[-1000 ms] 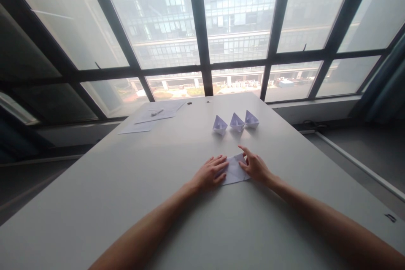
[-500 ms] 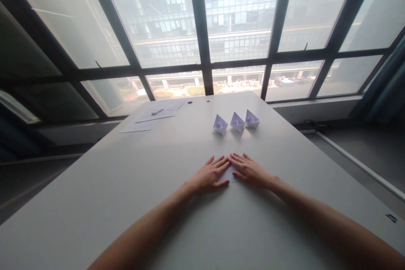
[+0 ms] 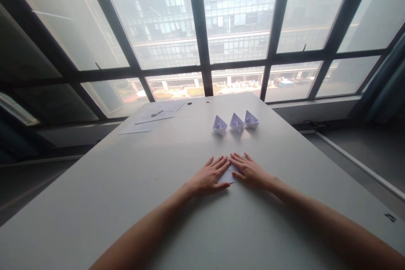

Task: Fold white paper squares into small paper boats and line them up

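A small folded sheet of white paper lies flat on the table, partly covered by both hands. My left hand rests on its left side, fingers stretched out and thumb along the near edge. On the right side, my right hand lies flat with its fingers extended. The fingertips of the two hands come together at the paper's far end. Beyond them three folded paper boats stand in a row: a left boat, a middle boat and a right boat.
Several white sheets lie at the table's far left, with a pen-like white object on top. The white table reaches toward large framed windows. A small dark item is near the right edge.
Both hands stay pressed on the folded paper with hardly any movement. The view has shifted very slightly; the boats and sheets stand as before.
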{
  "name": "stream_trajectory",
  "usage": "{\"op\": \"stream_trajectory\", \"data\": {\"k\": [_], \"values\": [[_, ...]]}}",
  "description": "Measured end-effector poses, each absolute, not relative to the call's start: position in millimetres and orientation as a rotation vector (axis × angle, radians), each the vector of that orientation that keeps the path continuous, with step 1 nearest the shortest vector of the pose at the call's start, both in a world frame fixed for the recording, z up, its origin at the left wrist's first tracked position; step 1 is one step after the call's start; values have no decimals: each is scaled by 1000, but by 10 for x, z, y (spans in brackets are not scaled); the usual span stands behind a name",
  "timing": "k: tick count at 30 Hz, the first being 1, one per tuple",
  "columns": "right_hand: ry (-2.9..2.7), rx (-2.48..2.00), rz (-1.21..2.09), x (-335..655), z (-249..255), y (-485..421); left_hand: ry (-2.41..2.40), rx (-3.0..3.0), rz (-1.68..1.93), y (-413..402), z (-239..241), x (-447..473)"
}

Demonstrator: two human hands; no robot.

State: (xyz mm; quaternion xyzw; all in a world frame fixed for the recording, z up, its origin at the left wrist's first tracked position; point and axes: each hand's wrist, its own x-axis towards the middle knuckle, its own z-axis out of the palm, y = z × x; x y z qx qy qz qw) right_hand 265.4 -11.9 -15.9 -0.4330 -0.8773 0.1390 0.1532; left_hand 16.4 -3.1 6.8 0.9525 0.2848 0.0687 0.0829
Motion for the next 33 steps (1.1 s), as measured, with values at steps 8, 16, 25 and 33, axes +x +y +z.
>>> {"op": "stream_trajectory", "data": {"k": [8, 16, 25, 33], "values": [[-2484, -1286, 368, 2644, -140, -134, 886, 2776, 318, -32, 41, 169], [-2456, -1338, 346, 2694, -176, -86, 924, 2761, 426, -40, 14, 181], [-2407, -1367, 331, 2805, -223, -16, 965, 2751, 470, -22, 13, 189], [-2298, -1482, 250, 2817, -208, 2, 940, 2749, 588, -3, 20, 182]]}}
